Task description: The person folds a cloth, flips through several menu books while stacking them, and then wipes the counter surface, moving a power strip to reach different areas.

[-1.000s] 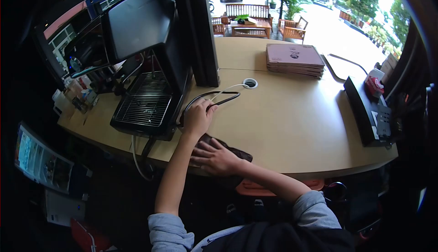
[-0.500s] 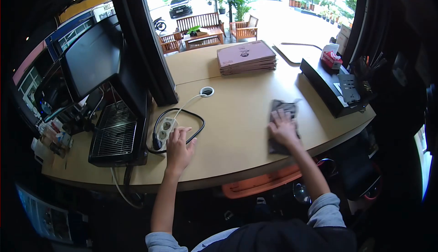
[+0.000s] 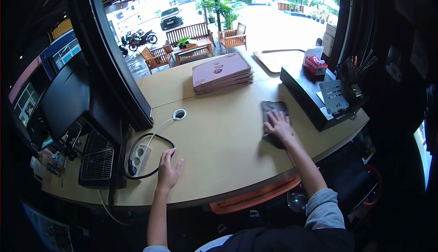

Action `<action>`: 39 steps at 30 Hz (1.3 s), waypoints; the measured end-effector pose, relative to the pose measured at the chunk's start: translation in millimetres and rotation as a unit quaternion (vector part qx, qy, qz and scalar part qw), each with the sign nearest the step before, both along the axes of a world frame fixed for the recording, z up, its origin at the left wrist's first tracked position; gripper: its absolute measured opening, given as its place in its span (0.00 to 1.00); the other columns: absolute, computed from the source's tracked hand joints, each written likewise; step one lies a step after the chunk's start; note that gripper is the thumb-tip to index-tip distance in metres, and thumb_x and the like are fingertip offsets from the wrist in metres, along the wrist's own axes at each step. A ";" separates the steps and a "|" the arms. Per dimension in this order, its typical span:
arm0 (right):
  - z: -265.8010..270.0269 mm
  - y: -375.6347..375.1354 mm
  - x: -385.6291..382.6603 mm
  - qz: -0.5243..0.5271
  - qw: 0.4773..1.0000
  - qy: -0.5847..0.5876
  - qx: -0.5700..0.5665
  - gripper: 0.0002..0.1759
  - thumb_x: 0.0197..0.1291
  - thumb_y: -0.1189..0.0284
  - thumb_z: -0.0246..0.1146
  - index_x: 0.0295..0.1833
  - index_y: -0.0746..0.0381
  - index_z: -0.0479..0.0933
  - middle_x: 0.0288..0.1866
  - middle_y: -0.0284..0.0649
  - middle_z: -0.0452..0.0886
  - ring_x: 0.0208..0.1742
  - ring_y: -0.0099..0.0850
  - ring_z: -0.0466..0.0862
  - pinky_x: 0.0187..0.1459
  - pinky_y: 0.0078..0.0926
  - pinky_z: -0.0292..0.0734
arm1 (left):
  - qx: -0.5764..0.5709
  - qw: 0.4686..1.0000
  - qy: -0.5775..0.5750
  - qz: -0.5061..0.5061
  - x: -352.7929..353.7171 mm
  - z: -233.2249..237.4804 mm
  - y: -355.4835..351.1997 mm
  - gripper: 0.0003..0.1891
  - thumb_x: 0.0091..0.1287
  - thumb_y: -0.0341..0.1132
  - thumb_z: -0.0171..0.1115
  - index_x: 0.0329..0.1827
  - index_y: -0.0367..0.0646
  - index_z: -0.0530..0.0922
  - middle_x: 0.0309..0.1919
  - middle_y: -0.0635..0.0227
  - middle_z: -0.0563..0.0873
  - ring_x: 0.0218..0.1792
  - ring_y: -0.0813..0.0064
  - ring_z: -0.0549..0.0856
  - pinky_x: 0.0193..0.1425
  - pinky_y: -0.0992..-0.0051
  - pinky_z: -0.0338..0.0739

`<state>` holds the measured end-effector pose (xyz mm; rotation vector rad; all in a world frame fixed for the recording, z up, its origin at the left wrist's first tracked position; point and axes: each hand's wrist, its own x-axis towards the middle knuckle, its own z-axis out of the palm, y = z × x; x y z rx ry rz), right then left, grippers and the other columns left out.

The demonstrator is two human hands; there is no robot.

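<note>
My right hand point(image 3: 278, 125) lies flat with fingers spread on a dark grey cloth point(image 3: 273, 106), which is laid out on the light wood counter point(image 3: 214, 138) on the right side. The hand presses the cloth against the surface. Over the front left of the counter is my left hand point(image 3: 169, 173), its fingers loosely bent and apart, with nothing in them. Just beside its fingertips runs a black cable loop point(image 3: 172, 143), which curves round to a white power strip point(image 3: 142, 155).
Pink folders point(image 3: 221, 72) are stacked at the back, near a tray point(image 3: 278, 60). To the right a black stand point(image 3: 303, 97) carries a red tissue box point(image 3: 315, 65). A dark post point(image 3: 114, 56) and a coffee machine point(image 3: 98, 158) border the left. A cable hole point(image 3: 179, 114) pierces the counter.
The camera view has shifted, so counter items appear lower and further left. My right hand stays on the cloth, and my left hand now appears clear of the power strip.
</note>
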<state>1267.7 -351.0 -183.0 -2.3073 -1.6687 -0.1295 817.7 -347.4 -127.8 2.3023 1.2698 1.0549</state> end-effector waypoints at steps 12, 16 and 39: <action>7.1 132.8 -187.2 0.457 0.889 -0.010 0.016 0.32 0.63 0.47 0.46 0.70 0.48 0.63 0.75 0.40 0.56 0.75 0.44 0.54 0.69 0.56 0.46 | 0.018 0.995 0.103 -0.008 118.6 13.2 29.7 0.32 0.64 0.42 0.58 0.68 0.36 0.60 0.65 0.52 0.67 0.66 0.55 0.66 0.69 0.60 0.60; 11.8 183.1 -129.2 0.304 0.952 0.031 0.004 0.34 0.62 0.44 0.46 0.70 0.47 0.62 0.75 0.39 0.55 0.75 0.43 0.52 0.71 0.54 0.43 | 0.014 0.990 0.124 -0.064 161.2 17.4 42.3 0.32 0.64 0.44 0.58 0.68 0.39 0.61 0.65 0.56 0.67 0.65 0.58 0.67 0.68 0.61 0.61; 28.1 22.9 56.7 0.036 0.994 0.067 -0.084 0.37 0.66 0.49 0.41 0.75 0.56 0.49 0.77 0.51 0.44 0.76 0.57 0.43 0.69 0.63 0.36 | -0.010 0.990 0.077 -0.115 198.6 21.7 14.4 0.28 0.63 0.41 0.60 0.65 0.42 0.65 0.62 0.59 0.71 0.62 0.58 0.72 0.66 0.62 0.66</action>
